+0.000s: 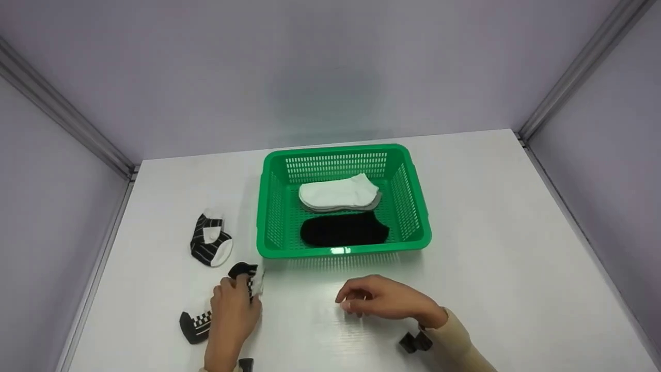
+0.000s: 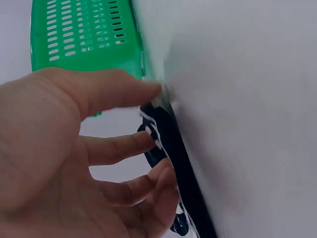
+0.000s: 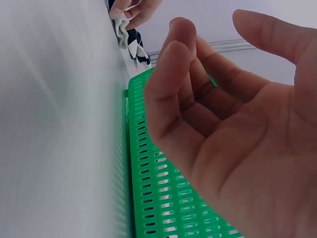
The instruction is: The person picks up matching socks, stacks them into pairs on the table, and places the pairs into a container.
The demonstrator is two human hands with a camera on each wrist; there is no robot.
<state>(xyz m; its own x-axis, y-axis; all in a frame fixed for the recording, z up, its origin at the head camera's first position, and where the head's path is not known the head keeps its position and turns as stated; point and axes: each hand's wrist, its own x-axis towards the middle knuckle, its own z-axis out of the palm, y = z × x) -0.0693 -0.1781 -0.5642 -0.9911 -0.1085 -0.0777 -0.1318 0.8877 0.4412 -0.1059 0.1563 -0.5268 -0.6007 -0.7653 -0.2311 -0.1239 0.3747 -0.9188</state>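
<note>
In the head view my left hand [image 1: 235,305] holds a black-and-white checkered sock [image 1: 251,281] at the table's left side. The left wrist view shows the thumb at one end of this sock [image 2: 181,163] and the fingertips along it. Left of that wrist lies another checkered sock [image 1: 195,326], partly hidden by the hand. Farther back rests a black striped sock [image 1: 205,248] with white patches. My right hand [image 1: 384,298] hovers in front of the basket, fingers loosely bent and holding nothing; the right wrist view shows its bare palm [image 3: 242,144].
A green plastic basket [image 1: 343,253] stands mid-table. Inside it, white socks [image 1: 338,192] lie over a grey one [image 1: 379,199] at the back, with a black sock [image 1: 343,230] in front. Pale walls enclose the white table [image 1: 490,248] at the back and sides.
</note>
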